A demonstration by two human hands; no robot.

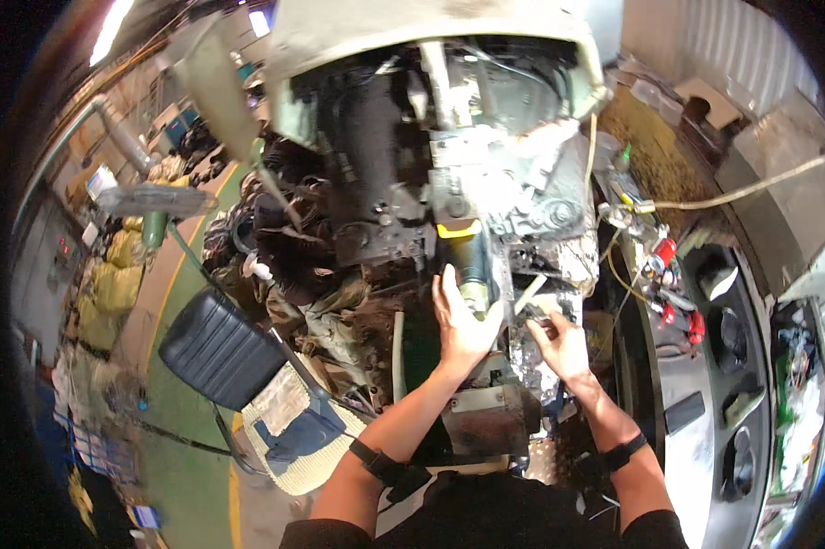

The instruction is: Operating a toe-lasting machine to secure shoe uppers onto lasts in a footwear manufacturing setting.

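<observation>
My left hand [467, 328] reaches up in the middle, fingers on one side and thumb on the other of a dark cylinder-shaped body [467, 261] with a yellow band at its far end. The lower end of that body looks pale and lies against my palm. To the right, my right hand [563, 348] has its thumb and forefinger brought together; what they pinch, if anything, is too small to make out. Just beyond those fingertips is a short pale strip [529, 293]. Both hands are at a machine [458, 192] with greasy metal parts, brightly lit at its centre.
Left stands a black-backed chair [222, 349] with a woven seat and blue cloth. Behind it lies a heap of dark and tan fabric [316, 320]. On the right, a metal bench [696, 457] carries red-and-black tools [682, 322] and dark trays; a pale hose [742, 190] runs above.
</observation>
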